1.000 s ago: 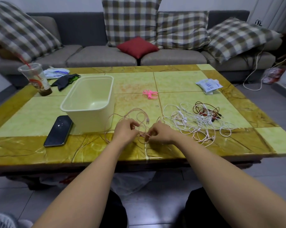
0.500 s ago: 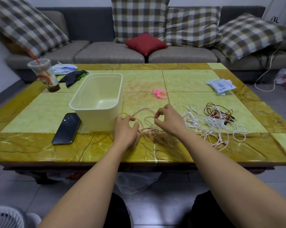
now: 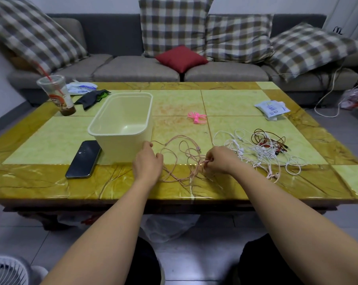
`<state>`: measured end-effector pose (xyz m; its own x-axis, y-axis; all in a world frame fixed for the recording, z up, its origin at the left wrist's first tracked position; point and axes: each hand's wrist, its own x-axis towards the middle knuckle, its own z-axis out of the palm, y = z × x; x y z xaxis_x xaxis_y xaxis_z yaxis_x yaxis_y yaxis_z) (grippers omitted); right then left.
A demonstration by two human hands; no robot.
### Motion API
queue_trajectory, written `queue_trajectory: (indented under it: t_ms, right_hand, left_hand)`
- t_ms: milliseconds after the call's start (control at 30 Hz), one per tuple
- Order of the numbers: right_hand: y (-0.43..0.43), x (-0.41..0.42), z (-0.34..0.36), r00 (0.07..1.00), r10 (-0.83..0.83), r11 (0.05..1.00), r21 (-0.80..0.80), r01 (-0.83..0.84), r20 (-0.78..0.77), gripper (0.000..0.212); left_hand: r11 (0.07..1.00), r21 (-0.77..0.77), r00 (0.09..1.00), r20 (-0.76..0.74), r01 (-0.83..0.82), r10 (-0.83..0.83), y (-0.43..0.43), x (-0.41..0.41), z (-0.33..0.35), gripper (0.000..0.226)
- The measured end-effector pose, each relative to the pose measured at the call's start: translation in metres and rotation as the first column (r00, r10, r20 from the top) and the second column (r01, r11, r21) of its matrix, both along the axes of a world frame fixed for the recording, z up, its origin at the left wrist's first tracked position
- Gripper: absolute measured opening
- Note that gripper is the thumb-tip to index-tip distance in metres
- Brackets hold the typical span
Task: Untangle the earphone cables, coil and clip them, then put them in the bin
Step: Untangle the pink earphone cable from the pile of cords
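Head cam: I see the pink earphone cable [image 3: 195,170] sprawled loose near the table [image 3: 40,182] front edge, just right of the bin [image 3: 120,140]. Right hand [image 3: 220,160] pinches a strand btwn thumb & fingertips. Left hand [image 3: 148,162] rests on the cable's other side, fingers curled; can't tell if it grips. White tangle [image 3: 256,151] beside right hand, phone [image 3: 83,159] left of bin.

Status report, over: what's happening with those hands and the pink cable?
Left hand holds the pink cable, right hand pinches it. Cable uncoiled on the table, bin empty. White tangle close by right hand.
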<state>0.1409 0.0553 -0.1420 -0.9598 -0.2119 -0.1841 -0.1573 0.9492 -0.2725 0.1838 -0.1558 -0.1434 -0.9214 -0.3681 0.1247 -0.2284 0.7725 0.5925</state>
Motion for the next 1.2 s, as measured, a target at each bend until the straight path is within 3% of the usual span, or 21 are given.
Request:
queue_trajectory:
  t_ms: [167,300,367,433,567,700,933,1033,1200]
  right_hand:
    - [0.004,0.0,0.001,0.991,0.034,0.997,-0.072,-0.025,0.133,0.025]
    - [-0.013,0.004,0.014,0.99,-0.034,0.952,-0.305,-0.01,-0.139,0.018]
    - [-0.027,0.009,0.022,0.963,-0.014,0.89,-0.443,-0.111,-0.269,0.013]
    - [-0.043,0.015,0.025,0.96,0.08,0.824,-0.523,-0.216,-0.269,0.013]
    - [-0.067,0.021,0.01,0.944,0.31,0.832,-0.448,-0.328,-0.116,0.017]
    - [-0.068,0.021,-0.001,0.922,0.37,0.903,-0.279,-0.327,0.118,0.026]
    - [-0.053,0.013,-0.002,0.99,0.141,0.987,0.078,-0.138,-0.025,0.03]
    - [-0.051,0.014,0.0,0.988,0.128,0.991,0.033,-0.126,-0.083,0.028]
    - [-0.067,0.019,0.002,0.933,0.332,0.909,-0.217,-0.355,-0.139,0.027]
  left_hand:
    - [0.995,-0.083,0.989,0.132,-0.058,0.069,-0.002,0.002,-0.002,0.031]
    - [0.991,-0.126,0.986,0.16,-0.034,0.054,-0.009,0.001,-0.005,0.025]
    - [0.976,-0.215,0.969,0.247,0.038,0.016,-0.012,0.001,-0.008,0.026]
    - [0.95,-0.294,0.946,0.324,0.104,-0.004,-0.014,0.005,-0.011,0.026]
    - [0.913,-0.377,0.94,0.341,0.155,-0.018,-0.02,0.014,-0.009,0.028]
    - [0.894,-0.409,0.946,0.321,0.18,-0.044,-0.031,0.018,-0.007,0.028]
    - [0.904,-0.336,0.931,0.334,0.263,-0.147,-0.039,0.023,-0.007,0.034]
    - [0.927,-0.215,0.906,0.363,0.307,-0.216,-0.041,0.021,-0.011,0.024]
    - [0.903,-0.145,0.856,0.407,0.405,-0.318,-0.039,0.02,-0.014,0.015]
